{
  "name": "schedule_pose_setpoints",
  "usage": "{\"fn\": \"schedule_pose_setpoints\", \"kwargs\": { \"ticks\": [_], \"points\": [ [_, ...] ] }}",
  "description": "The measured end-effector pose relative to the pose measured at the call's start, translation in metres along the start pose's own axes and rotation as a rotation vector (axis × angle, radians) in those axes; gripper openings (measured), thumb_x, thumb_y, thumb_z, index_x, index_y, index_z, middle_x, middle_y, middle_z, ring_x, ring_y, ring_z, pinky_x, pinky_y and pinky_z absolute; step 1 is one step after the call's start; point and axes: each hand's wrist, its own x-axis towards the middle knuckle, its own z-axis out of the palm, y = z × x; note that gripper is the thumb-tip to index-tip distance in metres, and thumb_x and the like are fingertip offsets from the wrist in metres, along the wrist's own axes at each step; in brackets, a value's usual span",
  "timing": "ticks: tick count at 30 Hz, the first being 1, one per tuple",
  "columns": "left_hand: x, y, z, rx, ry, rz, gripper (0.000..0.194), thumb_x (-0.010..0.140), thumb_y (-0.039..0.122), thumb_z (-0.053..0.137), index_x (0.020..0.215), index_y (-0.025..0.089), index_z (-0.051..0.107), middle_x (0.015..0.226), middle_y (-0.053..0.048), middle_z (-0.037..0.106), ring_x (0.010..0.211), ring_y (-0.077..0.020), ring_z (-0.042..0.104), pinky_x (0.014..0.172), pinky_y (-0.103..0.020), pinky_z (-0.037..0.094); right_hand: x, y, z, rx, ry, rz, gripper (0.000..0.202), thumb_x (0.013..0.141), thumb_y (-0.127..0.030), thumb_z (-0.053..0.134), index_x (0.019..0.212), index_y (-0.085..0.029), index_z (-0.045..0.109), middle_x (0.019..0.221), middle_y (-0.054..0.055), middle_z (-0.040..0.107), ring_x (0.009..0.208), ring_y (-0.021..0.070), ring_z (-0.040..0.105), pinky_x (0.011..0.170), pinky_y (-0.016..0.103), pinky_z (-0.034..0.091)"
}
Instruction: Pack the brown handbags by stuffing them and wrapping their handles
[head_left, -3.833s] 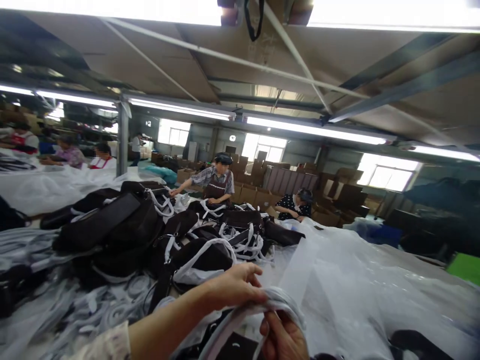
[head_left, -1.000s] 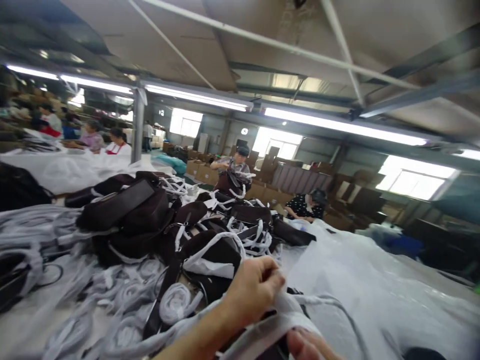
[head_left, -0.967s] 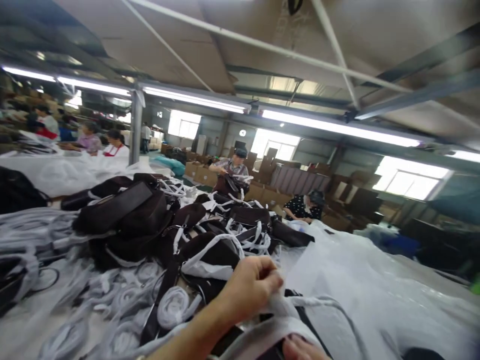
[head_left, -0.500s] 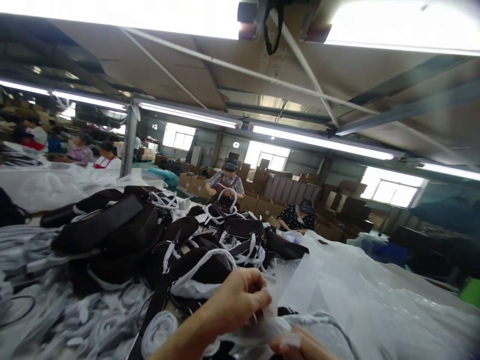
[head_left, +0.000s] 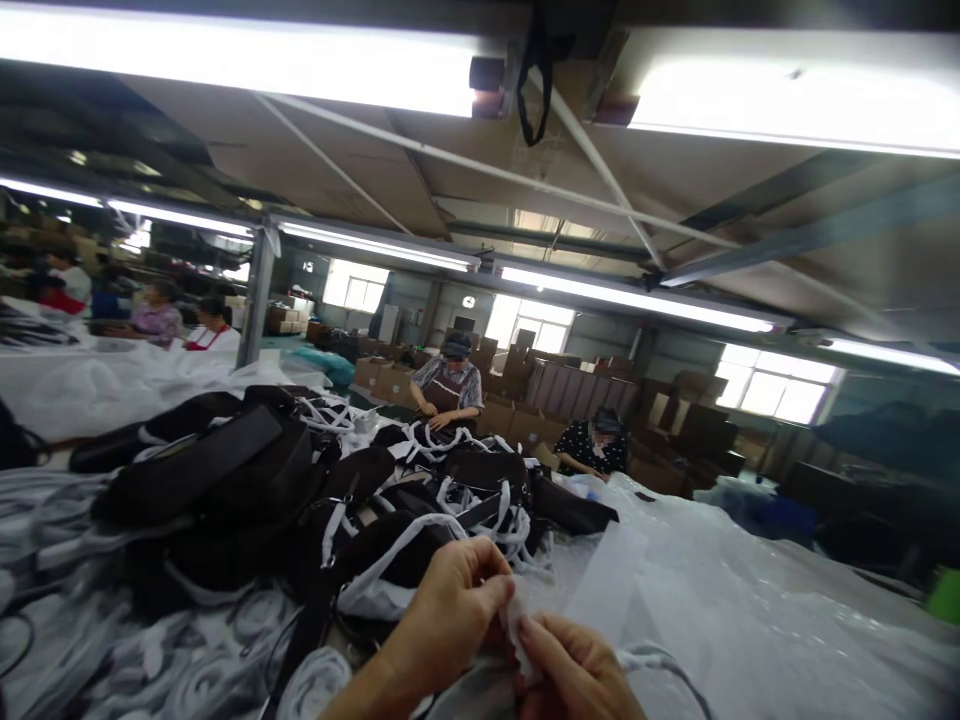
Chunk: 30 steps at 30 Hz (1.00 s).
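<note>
My left hand (head_left: 461, 605) is closed, thumb and forefinger pinching a thin white wrapping strip (head_left: 517, 620) at the bottom centre. My right hand (head_left: 574, 665) is closed on the same strip just to the right, fingertips close to the left ones. Beneath the hands, whatever the strip belongs to is mostly hidden. A rolled, white-wrapped strap (head_left: 319, 685) lies left of my left forearm. Right behind the hands is a dark bag (head_left: 390, 545) with a white-wrapped handle (head_left: 405, 555).
Dark bags (head_left: 217, 480) are heaped on the left and centre. Wrapped straps (head_left: 187, 660) cover the lower left. Clear plastic sheeting (head_left: 720, 590) spreads over the right. Two co-workers, one in an apron (head_left: 451, 390) and one in a dotted top (head_left: 589, 450), work across the table.
My right hand has come up and left to meet the left hand at the white strip. The view has tilted slightly upward. The co-worker's hands have lowered onto a dark bag.
</note>
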Motion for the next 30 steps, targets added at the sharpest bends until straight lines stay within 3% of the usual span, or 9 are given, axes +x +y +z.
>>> {"fn": "schedule_pose_setpoints", "kwargs": {
  "ticks": [10,14,23,30],
  "points": [
    [-0.021,0.0,0.003,0.188,0.043,0.152,0.021,0.081,0.038,0.053,0.078,0.018,0.057,0.064,-0.002,0.057,0.058,-0.017,0.057,0.052,-0.025,0.042,0.01,0.009,0.004,-0.003,-0.004,-0.051,0.065,0.065,-0.081,0.073,0.068,-0.017,0.06,0.054,-0.002,0.06,0.04,0.0086,0.055,0.042,0.018,0.04],
    [-0.018,-0.006,-0.002,0.168,0.076,0.18,0.02,0.086,0.036,0.051,0.076,0.018,0.055,0.066,0.0,0.055,0.058,-0.0157,0.056,0.055,-0.025,0.043,0.011,0.008,0.008,-0.027,0.009,-0.069,0.063,0.071,-0.078,0.069,0.063,-0.017,0.058,0.053,-0.001,0.06,0.04,0.0079,0.053,0.042,0.018,0.038],
    [-0.01,-0.018,-0.002,0.132,0.131,0.202,0.023,0.087,0.039,0.052,0.081,0.018,0.059,0.073,-0.003,0.059,0.066,-0.0176,0.056,0.06,-0.027,0.045,0.013,0.004,0.019,-0.111,0.124,-0.125,0.067,0.069,-0.083,0.067,0.059,-0.017,0.053,0.051,-0.004,0.052,0.037,0.0049,0.04,0.039,0.019,0.029],
    [-0.021,-0.034,0.006,0.294,0.209,0.377,0.023,0.095,0.033,0.047,0.092,0.021,0.066,0.074,-0.002,0.066,0.064,-0.0166,0.059,0.063,-0.025,0.045,0.026,0.029,0.019,-0.055,0.199,-0.26,0.068,0.072,-0.085,0.063,0.059,-0.02,0.05,0.05,-0.005,0.048,0.042,0.0082,0.043,0.041,0.02,0.03]
  ]
}}
